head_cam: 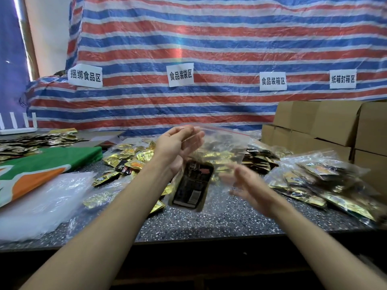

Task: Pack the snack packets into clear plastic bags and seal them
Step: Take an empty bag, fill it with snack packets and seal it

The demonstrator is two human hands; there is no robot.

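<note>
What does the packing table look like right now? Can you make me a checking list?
Surface: speckled dark table, things piled across the back, bare near the front edge.
Job's things: clear bag held up with a black packet inside; loose packets behind it; filled bags on the right; empty bags on the left.
Clutter: green and orange sack.
Hands: left hand grips the bag's top; right hand is blurred, spread out beside the bag.
Cables: nothing seen.
Surroundings: striped tarp with paper signs; cardboard boxes.
</note>
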